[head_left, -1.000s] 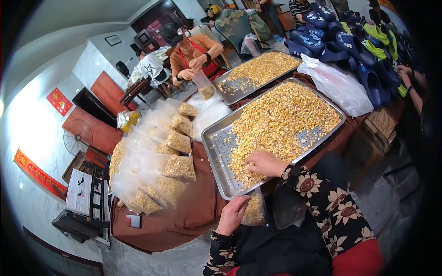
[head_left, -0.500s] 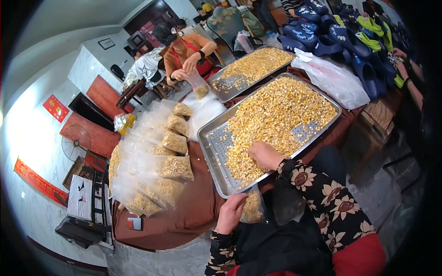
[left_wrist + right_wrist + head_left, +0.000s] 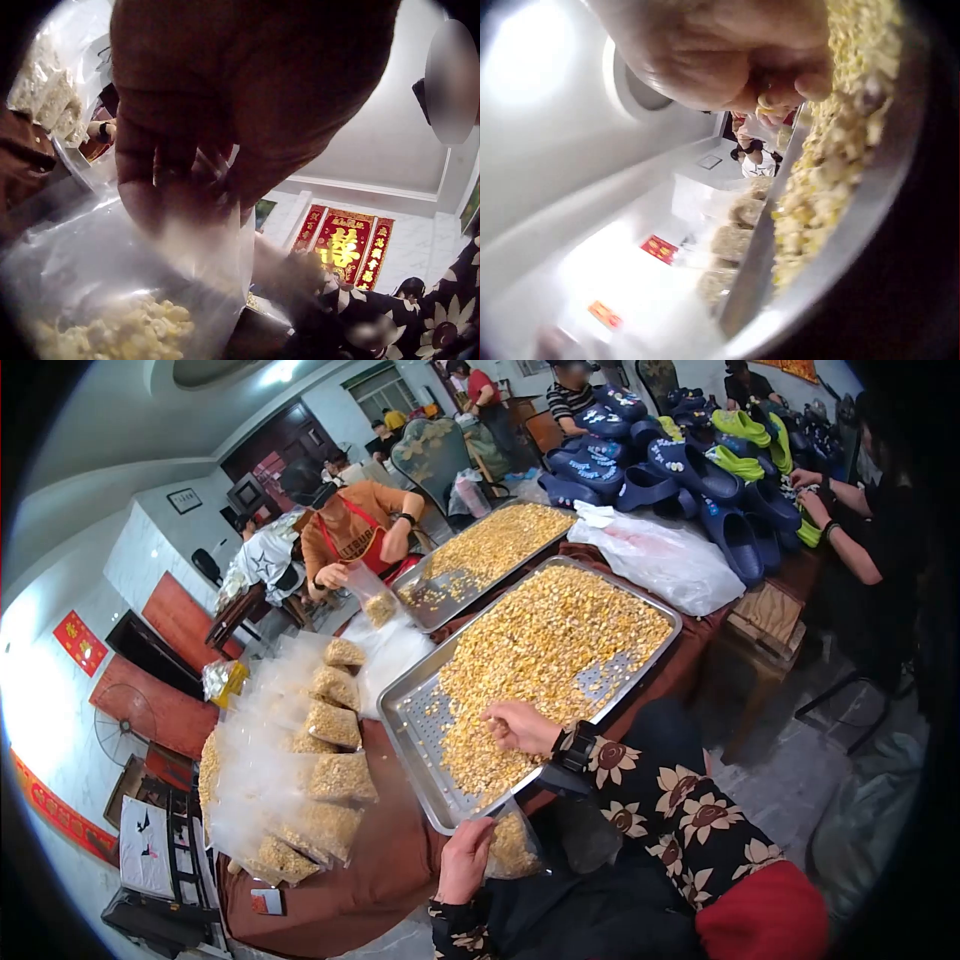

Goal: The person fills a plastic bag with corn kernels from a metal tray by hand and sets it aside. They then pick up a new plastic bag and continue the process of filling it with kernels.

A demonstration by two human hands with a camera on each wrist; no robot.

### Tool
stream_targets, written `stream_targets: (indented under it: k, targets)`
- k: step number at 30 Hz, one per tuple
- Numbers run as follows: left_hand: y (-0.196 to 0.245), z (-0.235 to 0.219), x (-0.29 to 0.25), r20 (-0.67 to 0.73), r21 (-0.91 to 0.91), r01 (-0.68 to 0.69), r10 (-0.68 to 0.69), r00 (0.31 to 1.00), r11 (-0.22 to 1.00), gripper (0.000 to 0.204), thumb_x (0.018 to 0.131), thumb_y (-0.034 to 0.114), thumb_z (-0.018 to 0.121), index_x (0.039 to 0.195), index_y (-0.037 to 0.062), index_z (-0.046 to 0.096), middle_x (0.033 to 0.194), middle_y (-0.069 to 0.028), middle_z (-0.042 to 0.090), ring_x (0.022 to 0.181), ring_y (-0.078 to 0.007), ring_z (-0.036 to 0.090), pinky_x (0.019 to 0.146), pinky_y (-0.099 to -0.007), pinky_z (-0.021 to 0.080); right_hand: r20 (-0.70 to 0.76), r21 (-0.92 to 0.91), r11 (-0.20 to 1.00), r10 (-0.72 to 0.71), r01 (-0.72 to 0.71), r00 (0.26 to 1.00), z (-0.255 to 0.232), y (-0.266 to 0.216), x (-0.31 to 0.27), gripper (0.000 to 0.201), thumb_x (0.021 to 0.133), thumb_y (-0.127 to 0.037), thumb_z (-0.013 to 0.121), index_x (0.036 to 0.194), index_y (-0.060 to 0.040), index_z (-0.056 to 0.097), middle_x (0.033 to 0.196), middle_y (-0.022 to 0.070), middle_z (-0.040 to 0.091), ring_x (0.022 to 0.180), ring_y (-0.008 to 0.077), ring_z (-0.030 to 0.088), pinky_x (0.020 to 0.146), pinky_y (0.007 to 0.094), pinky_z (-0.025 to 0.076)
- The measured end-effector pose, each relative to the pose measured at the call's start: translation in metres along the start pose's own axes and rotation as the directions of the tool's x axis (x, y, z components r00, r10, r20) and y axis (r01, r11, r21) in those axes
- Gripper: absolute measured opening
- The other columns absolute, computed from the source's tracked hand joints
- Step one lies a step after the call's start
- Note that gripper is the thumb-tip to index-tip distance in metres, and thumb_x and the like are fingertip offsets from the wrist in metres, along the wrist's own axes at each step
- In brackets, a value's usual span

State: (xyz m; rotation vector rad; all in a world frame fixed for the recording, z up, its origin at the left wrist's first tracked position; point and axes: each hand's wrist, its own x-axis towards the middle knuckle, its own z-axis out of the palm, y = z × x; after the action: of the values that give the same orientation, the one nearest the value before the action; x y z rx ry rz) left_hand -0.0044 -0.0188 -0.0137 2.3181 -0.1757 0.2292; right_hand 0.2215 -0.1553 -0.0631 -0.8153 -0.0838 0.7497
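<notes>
A large metal tray (image 3: 412,705) holds a heap of yellow kernels (image 3: 545,650). My right hand (image 3: 518,726) lies on the kernels near the tray's front; in the right wrist view its curled fingers (image 3: 780,86) pinch a few kernels (image 3: 766,100). My left hand (image 3: 463,857) grips the top of a clear plastic bag (image 3: 512,847) just below the tray's near corner. The bag (image 3: 112,285) is partly filled with kernels (image 3: 120,334), seen in the left wrist view under my left hand (image 3: 187,150).
Several filled bags (image 3: 325,760) lie on the brown tablecloth (image 3: 390,860) to the left. A second tray (image 3: 480,555) sits beyond, where a person in an orange top (image 3: 350,530) fills a bag. White plastic (image 3: 655,555) and blue shoes (image 3: 660,470) crowd the far right.
My right hand has stayed on the kernels near the tray's front, fingers curling in. My head view has shifted, so everything sits lower and further left. My left hand still holds the bag.
</notes>
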Motion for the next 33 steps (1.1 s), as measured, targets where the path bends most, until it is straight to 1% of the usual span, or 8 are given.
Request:
stream_targets:
  k: [3,8,12,14,19,26,30,33]
  targets:
    - [-0.009,0.004,0.001,-0.01,0.005,-0.006,0.007,1.0,1.0,0.017,0.085,-0.002,0.058,0.102,0.0,0.062,0.083,-0.0126,0.059,0.067,-0.0194,0.058,0.063,-0.0283,0.047,0.092,0.042,0.996,0.071,-0.075,0.993,0.028,-0.002,-0.019,0.016,0.092,-0.019,0.053,0.085,-0.005,0.057,0.072,0.0008,0.051,0.058,0.0068,0.046,0.047,0.0218,0.038]
    - [0.0,0.003,0.002,-0.003,0.032,0.03,-0.03,1.0,0.999,0.017,0.085,0.0,0.058,0.102,0.0017,0.061,0.085,-0.0144,0.059,0.075,-0.0276,0.059,0.067,-0.0329,0.048,0.368,-0.131,0.969,0.243,-0.208,0.898,0.056,0.016,-0.035,0.02,0.091,-0.024,0.053,0.084,-0.0053,0.057,0.069,-0.0003,0.051,0.056,0.0077,0.045,0.047,0.0213,0.037]
    - [0.003,0.004,0.003,-0.04,0.032,-0.039,0.04,0.998,0.999,0.016,0.085,0.001,0.057,0.101,0.0012,0.059,0.089,-0.0194,0.059,0.084,-0.0389,0.058,0.071,-0.0388,0.048,0.416,-0.605,0.791,0.218,0.09,0.883,0.064,0.043,-0.045,0.026,0.085,-0.029,0.053,0.081,-0.0044,0.061,0.069,0.004,0.057,0.058,0.0139,0.052,0.052,0.0291,0.043]
    - [-0.005,0.001,-0.001,0.037,0.071,0.081,-0.083,0.996,0.994,0.02,0.084,-0.001,0.055,0.104,0.0004,0.058,0.092,-0.0205,0.059,0.089,-0.0408,0.057,0.075,-0.0407,0.047,0.532,-0.765,0.407,-0.039,0.5,0.846,0.061,0.056,-0.039,0.029,0.082,-0.03,0.053,0.082,-0.0021,0.063,0.074,0.014,0.064,0.067,0.0262,0.062,0.059,0.0375,0.047]
    - [-0.002,-0.001,-0.001,0.056,0.009,0.101,-0.101,0.993,0.995,0.031,0.084,-0.004,0.052,0.115,0.002,0.055,0.109,-0.0206,0.058,0.103,-0.0371,0.057,0.085,-0.0352,0.047,0.604,-0.79,0.144,0.012,0.597,0.797,0.065,0.048,-0.051,0.022,0.082,-0.019,0.048,0.086,-0.002,0.062,0.075,0.0182,0.062,0.071,0.0355,0.06,0.066,0.0431,0.047]
    - [0.0,0.004,0.0,-0.034,0.049,0.043,-0.041,0.999,0.998,0.017,0.084,-0.004,0.057,0.101,-0.0015,0.059,0.087,-0.0129,0.06,0.08,-0.0226,0.059,0.073,-0.0299,0.048,0.662,-0.75,0.275,0.302,0.602,0.686,0.057,0.015,-0.052,0.025,0.076,-0.014,0.056,0.096,-0.0035,0.068,0.085,0.0135,0.069,0.078,0.0242,0.065,0.07,0.0358,0.049]
    - [-0.001,0.003,0.002,-0.031,0.067,0.031,-0.029,0.999,0.997,0.014,0.087,-0.002,0.057,0.1,-0.0006,0.06,0.082,-0.0102,0.057,0.073,-0.0192,0.056,0.067,-0.0283,0.047,0.582,-0.781,0.314,0.049,0.54,0.812,0.042,-0.012,-0.037,0.027,0.078,-0.019,0.061,0.098,-0.0033,0.069,0.088,0.0136,0.07,0.08,0.0231,0.066,0.072,0.0336,0.05]
    - [-0.003,0.004,0.0,-0.032,0.048,0.034,-0.032,0.999,0.998,0.012,0.089,0.0,0.056,0.1,0.0003,0.061,0.078,-0.0082,0.054,0.068,-0.016,0.053,0.062,-0.0267,0.045,0.41,-0.911,-0.116,-0.122,0.397,0.904,0.011,-0.035,-0.034,0.036,0.073,-0.031,0.068,0.097,-0.0043,0.068,0.09,0.0144,0.068,0.086,0.0272,0.066,0.073,0.0385,0.051]
